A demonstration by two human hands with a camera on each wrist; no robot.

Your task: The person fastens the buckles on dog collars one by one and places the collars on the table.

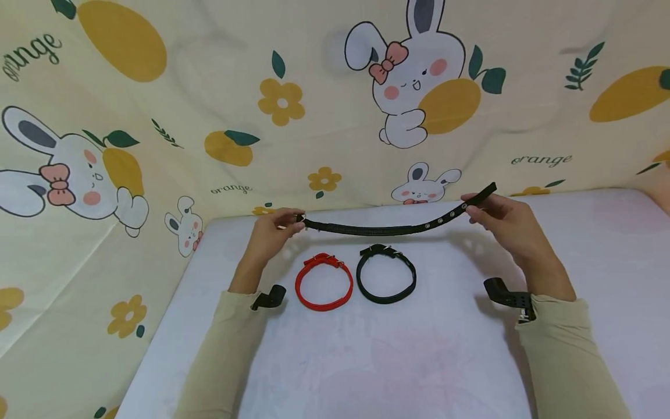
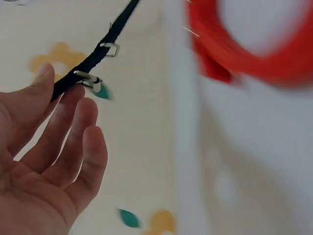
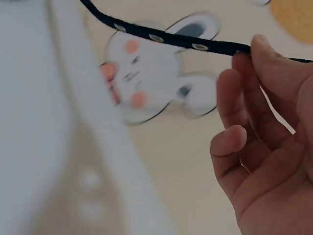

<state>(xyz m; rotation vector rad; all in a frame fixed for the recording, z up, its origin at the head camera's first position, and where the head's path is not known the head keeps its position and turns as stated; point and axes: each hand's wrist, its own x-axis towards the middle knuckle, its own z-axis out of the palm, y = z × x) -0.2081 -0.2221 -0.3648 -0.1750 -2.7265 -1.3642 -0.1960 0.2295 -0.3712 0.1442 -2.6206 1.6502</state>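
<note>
Legible text: lowercase "orange" only, three times on the printed cloth (image 1: 314, 35). Small "orange" (image 1: 231, 189) just above the tabletop's (image 1: 366, 361) far-left corner; right-hand "orange" (image 1: 541, 160) above far edge; tilted "orange" (image 1: 31, 56) high up, beyond left edge.

Both arms reach forward, hands well apart, fingertips pointing inward. Left forearm (image 1: 220, 361) comes up from bottom edge, angled inward; right forearm (image 1: 573, 361) mirrors it from the other side. Sleeves end at the wrists, which are bare. Left hand (image 1: 267, 235): pinch grip, thumb (image 2: 36, 95) opposing the fingertips, remaining fingers fanned and slightly bent, palm facing the wrist cam. Right hand (image 1: 505, 224): also pinching, thumb (image 3: 274, 66) against fingertips; little finger (image 3: 229, 139) bends in, separated from the others. Right hand sits slightly higher than left in head view.
</note>
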